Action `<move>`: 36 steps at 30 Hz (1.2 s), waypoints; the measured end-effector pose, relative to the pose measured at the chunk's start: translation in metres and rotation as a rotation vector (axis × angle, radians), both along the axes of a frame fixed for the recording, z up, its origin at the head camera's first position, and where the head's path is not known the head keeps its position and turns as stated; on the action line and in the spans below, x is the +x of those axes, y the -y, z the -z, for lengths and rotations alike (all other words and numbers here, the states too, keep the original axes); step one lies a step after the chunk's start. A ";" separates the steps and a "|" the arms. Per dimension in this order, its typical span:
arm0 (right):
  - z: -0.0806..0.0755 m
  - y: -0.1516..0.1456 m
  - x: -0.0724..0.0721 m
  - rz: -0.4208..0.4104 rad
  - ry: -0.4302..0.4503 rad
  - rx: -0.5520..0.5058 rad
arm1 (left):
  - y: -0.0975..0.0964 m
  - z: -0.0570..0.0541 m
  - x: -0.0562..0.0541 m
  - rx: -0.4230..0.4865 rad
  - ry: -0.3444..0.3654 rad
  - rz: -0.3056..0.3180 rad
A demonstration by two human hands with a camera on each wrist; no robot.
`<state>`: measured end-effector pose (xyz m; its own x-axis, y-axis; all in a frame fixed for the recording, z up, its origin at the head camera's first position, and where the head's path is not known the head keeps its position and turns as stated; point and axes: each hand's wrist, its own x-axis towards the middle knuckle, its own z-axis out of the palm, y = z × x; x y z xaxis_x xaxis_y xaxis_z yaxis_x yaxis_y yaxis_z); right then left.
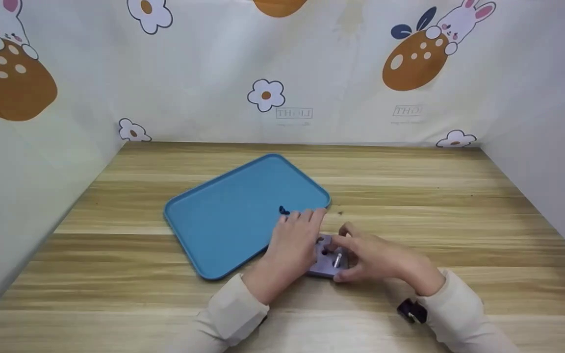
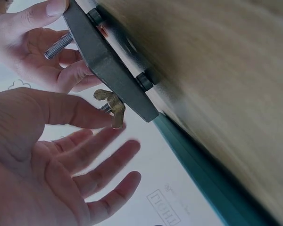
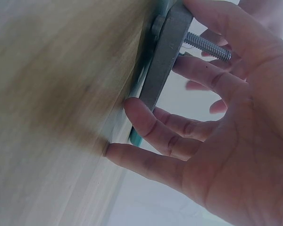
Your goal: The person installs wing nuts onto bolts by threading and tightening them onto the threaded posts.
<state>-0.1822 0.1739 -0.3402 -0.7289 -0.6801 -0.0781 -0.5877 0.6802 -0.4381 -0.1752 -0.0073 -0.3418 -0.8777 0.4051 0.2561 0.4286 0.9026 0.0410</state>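
A grey metal plate [image 1: 321, 267] with holes lies at the tray's near right corner. Bolts pass through it: a bare threaded shank [image 2: 59, 44] points up, and bolt heads [image 2: 144, 81] show on its underside. Another bolt carries a brass-coloured wing nut [image 2: 114, 107]. My left hand [image 1: 292, 240] has its thumb and index fingertip at one wing of that nut, pinching it, while the other fingers spread out. With thumb and fingers at its edges, my right hand [image 1: 378, 257] holds the plate; its lower fingers [image 3: 146, 162] reach to the table surface.
A blue tray [image 1: 223, 220] lies angled on the wooden table [image 1: 410, 196], left of the hands. On it sits a small dark piece [image 1: 283, 210], partly behind the left hand. Patterned cloth walls [image 1: 204, 88] stand at the back and sides.
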 end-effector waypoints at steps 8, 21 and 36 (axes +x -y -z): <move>-0.001 0.000 0.000 0.003 0.006 0.012 | 0.002 0.002 0.001 0.018 -0.061 -0.028; 0.000 0.000 -0.001 -0.008 -0.002 0.002 | 0.002 0.002 0.000 0.013 -0.026 -0.048; 0.000 0.000 -0.001 -0.007 0.003 0.009 | -0.001 -0.001 0.000 -0.053 0.039 -0.024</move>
<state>-0.1829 0.1739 -0.3402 -0.7241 -0.6843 -0.0865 -0.5909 0.6802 -0.4337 -0.1749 -0.0063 -0.3409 -0.8961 0.3963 0.1998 0.4061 0.9138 0.0092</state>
